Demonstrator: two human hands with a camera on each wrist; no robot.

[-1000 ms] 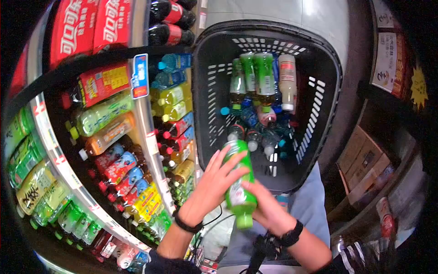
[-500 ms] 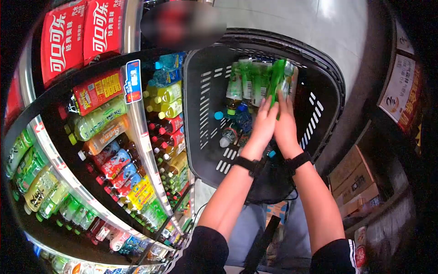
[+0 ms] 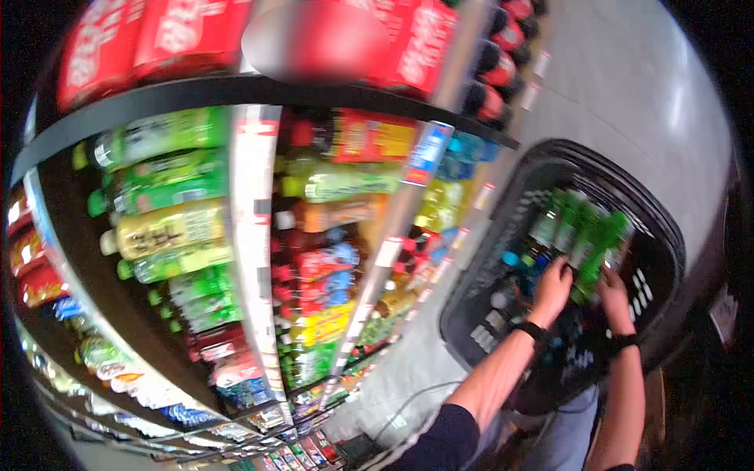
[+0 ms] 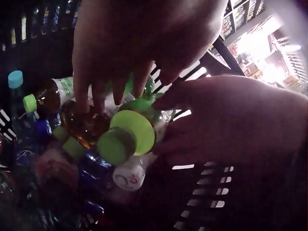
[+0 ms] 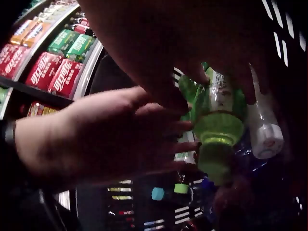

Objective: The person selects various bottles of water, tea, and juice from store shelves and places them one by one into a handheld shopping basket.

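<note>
In the head view my left hand [image 3: 554, 289] is over the left part of a black shopping basket [image 3: 465, 302]. Its fingers hang fairly straight above bottles with green caps in the left wrist view. Opposite it, my right hand [image 3: 615, 302] is at a green drink bottle [image 3: 603, 253], which lies slanted at the right end of a row of green bottles. In the right wrist view, thumb and fingers lie on either side of this bottle [image 5: 219, 115]. Its green cap [image 4: 115, 146] points toward the camera in the left wrist view. A white-capped bottle [image 5: 266, 139] lies beside it.
Drink shelves [image 3: 255, 235] packed with bottles fill the left side. Red cola packs [image 3: 181, 35] stand on the upper shelf. Several more bottles, one with a blue cap [image 4: 15, 79], lie in the basket. Grey floor [image 3: 620, 86] extends beyond it.
Both hands carried the green bottle up and into the basket, laying it at the row's right end. The hands have since spread apart. The head view has swung left, shifting the basket right.
</note>
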